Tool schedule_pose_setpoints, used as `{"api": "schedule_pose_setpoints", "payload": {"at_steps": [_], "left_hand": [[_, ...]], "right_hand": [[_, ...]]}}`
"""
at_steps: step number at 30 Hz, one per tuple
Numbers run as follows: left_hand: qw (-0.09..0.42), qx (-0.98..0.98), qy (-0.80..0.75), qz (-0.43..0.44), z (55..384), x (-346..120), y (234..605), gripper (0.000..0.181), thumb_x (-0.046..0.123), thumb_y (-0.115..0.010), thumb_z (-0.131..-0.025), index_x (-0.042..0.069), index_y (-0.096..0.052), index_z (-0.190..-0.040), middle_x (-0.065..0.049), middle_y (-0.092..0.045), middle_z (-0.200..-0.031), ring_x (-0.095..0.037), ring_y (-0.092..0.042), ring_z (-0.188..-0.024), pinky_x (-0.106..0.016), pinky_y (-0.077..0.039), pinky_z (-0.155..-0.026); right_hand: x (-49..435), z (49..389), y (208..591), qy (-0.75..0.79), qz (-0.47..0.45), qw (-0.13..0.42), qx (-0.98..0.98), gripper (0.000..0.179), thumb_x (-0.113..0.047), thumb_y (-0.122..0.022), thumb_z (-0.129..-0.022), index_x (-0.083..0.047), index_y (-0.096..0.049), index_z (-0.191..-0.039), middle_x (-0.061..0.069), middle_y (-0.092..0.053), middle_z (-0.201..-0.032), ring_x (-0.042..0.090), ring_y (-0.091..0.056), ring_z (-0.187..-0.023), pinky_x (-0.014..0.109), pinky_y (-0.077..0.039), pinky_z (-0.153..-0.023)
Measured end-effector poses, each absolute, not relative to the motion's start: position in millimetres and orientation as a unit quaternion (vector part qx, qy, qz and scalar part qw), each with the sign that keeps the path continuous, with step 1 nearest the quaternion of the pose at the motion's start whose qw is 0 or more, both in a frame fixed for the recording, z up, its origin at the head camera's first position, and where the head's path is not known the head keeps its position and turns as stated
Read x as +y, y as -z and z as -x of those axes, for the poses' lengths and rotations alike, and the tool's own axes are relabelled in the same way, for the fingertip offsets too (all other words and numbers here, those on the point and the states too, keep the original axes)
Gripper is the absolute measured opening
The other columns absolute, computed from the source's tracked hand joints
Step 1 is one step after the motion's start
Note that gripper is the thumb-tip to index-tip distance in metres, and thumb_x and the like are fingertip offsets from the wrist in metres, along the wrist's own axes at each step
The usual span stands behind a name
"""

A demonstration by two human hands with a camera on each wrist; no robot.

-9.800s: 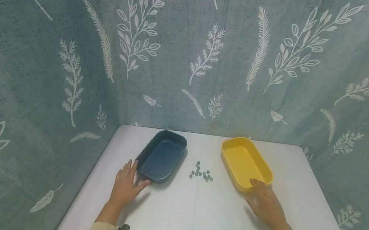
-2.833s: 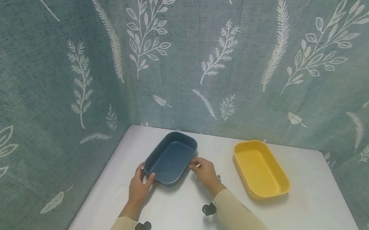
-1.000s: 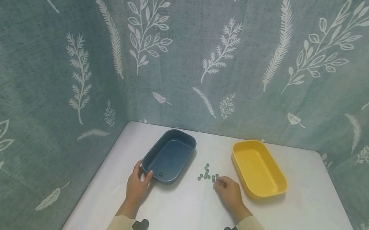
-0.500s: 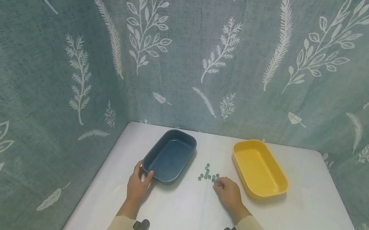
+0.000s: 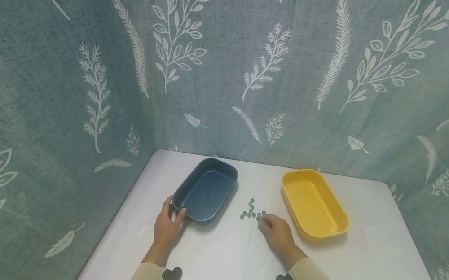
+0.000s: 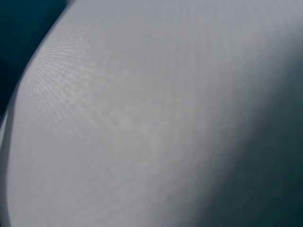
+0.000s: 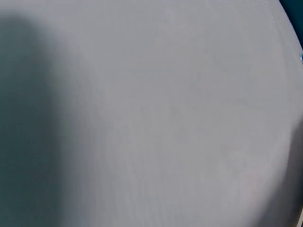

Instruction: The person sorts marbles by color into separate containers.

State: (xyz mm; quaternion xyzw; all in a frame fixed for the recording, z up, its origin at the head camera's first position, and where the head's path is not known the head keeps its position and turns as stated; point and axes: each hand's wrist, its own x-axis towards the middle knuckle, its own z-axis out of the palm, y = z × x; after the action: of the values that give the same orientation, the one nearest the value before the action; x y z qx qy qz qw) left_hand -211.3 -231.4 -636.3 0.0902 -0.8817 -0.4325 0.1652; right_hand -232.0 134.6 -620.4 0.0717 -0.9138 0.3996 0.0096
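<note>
My left hand [image 5: 167,228] grips the near-left corner of a dark blue rectangular tray [image 5: 209,190], thumb over the rim and fingers outside the wall. Inside, close to the thumb, a tiny green bead-like piece [image 5: 184,206] shows. Several small round greenish, glassy pieces [image 5: 251,211] lie scattered on the white table between the two trays. At their right edge is my right hand [image 5: 278,235], its fingers bent down and fingertips close together. Whatever may be between those fingertips is hidden. Neither wrist view shows fingers or pieces.
A yellow rectangular tray [image 5: 313,205] stands to the right of the small pieces, just beyond the right hand. The white table [image 5: 217,261] ends against a green leaf-patterned cloth [image 5: 223,68] at the back and sides.
Since 2.8 seconds ago, my right hand has gone from beside the blue tray to the scattered pieces, staying there lately. The green piece in the tray has shifted left, towards the thumb.
</note>
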Motion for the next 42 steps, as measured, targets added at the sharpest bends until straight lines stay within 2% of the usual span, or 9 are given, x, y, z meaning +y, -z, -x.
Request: {"api": "schedule_pose_setpoints", "payload": {"at_steps": [7, 13, 17, 21, 27, 32, 35, 39, 42], "left_hand": [[0.167, -0.882, 0.430, -0.094, 211, -232, 637, 0.073, 0.048, -0.063, -0.092, 0.014, -0.032, -0.150, -0.019, -0.053, -0.138, -0.037, -0.044, -0.131, -0.055, -0.030, -0.109], [0.157, -0.886, 0.424, -0.102, 209, -232, 636, 0.075, 0.050, -0.061, -0.093, 0.014, -0.030, -0.151, -0.021, -0.053, -0.137, -0.039, -0.044, -0.130, -0.056, -0.030, -0.108], [0.155, -0.884, 0.429, -0.103, 209, -233, 635, 0.075, 0.051, -0.061, -0.093, 0.015, -0.030, -0.151, -0.021, -0.053, -0.137, -0.039, -0.045, -0.130, -0.057, -0.031, -0.108], [0.160, -0.883, 0.430, -0.101, 209, -233, 634, 0.075, 0.048, -0.062, -0.092, 0.014, -0.031, -0.151, -0.021, -0.054, -0.136, -0.039, -0.045, -0.130, -0.058, -0.030, -0.108], [0.153, -0.884, 0.427, -0.111, 210, -231, 634, 0.075, 0.048, -0.062, -0.093, 0.015, -0.030, -0.151, -0.021, -0.052, -0.139, -0.039, -0.043, -0.131, -0.056, -0.029, -0.109], [0.149, -0.882, 0.433, -0.109, 209, -230, 633, 0.074, 0.049, -0.062, -0.092, 0.016, -0.030, -0.151, -0.020, -0.051, -0.139, -0.038, -0.043, -0.132, -0.056, -0.030, -0.109], [0.154, -0.882, 0.433, -0.105, 209, -229, 634, 0.074, 0.048, -0.063, -0.092, 0.015, -0.031, -0.151, -0.020, -0.051, -0.139, -0.038, -0.043, -0.131, -0.055, -0.031, -0.109], [0.164, -0.880, 0.435, -0.098, 210, -230, 634, 0.074, 0.046, -0.064, -0.092, 0.013, -0.032, -0.150, -0.020, -0.052, -0.139, -0.038, -0.044, -0.131, -0.055, -0.030, -0.109], [0.165, -0.880, 0.436, -0.096, 211, -230, 634, 0.074, 0.046, -0.064, -0.092, 0.012, -0.032, -0.150, -0.020, -0.051, -0.139, -0.038, -0.044, -0.131, -0.055, -0.029, -0.109]], "right_hand": [[134, 233, 615, -0.416, -0.086, -0.019, -0.905, 0.023, -0.020, -0.071, -0.089, -0.010, -0.070, -0.110, 0.006, -0.069, -0.114, 0.028, -0.061, -0.112, 0.046, -0.047, -0.097], [129, 230, 609, -0.410, -0.132, -0.017, -0.902, 0.020, -0.019, -0.070, -0.090, -0.010, -0.070, -0.108, 0.006, -0.069, -0.112, 0.028, -0.061, -0.112, 0.046, -0.047, -0.097], [121, 233, 605, -0.398, -0.166, -0.010, -0.902, 0.019, -0.019, -0.071, -0.089, -0.010, -0.071, -0.106, 0.001, -0.070, -0.103, 0.021, -0.064, -0.097, 0.042, -0.051, -0.089], [110, 240, 601, -0.386, -0.193, -0.017, -0.902, 0.016, -0.018, -0.070, -0.089, -0.012, -0.071, -0.104, -0.006, -0.067, -0.094, 0.011, -0.059, -0.081, 0.035, -0.052, -0.077], [88, 249, 594, -0.366, -0.217, -0.024, -0.904, 0.012, -0.018, -0.068, -0.091, -0.015, -0.070, -0.102, -0.007, -0.068, -0.092, 0.007, -0.057, -0.074, 0.027, -0.051, -0.068], [76, 252, 585, -0.376, -0.221, -0.023, -0.900, 0.015, -0.018, -0.067, -0.092, -0.012, -0.070, -0.105, -0.004, -0.070, -0.094, 0.008, -0.061, -0.075, 0.036, -0.053, -0.070], [71, 254, 582, -0.378, -0.208, -0.028, -0.902, 0.017, -0.021, -0.068, -0.092, -0.014, -0.069, -0.107, -0.009, -0.070, -0.090, 0.005, -0.061, -0.072, 0.044, -0.050, -0.073], [64, 257, 579, -0.380, -0.179, -0.040, -0.907, 0.018, -0.026, -0.068, -0.092, -0.018, -0.069, -0.109, -0.014, -0.068, -0.087, 0.002, -0.058, -0.069, 0.042, -0.047, -0.071], [59, 260, 577, -0.395, -0.172, -0.042, -0.902, 0.019, -0.026, -0.069, -0.092, -0.016, -0.069, -0.109, -0.011, -0.069, -0.095, 0.004, -0.059, -0.073, 0.036, -0.050, -0.069]]}}
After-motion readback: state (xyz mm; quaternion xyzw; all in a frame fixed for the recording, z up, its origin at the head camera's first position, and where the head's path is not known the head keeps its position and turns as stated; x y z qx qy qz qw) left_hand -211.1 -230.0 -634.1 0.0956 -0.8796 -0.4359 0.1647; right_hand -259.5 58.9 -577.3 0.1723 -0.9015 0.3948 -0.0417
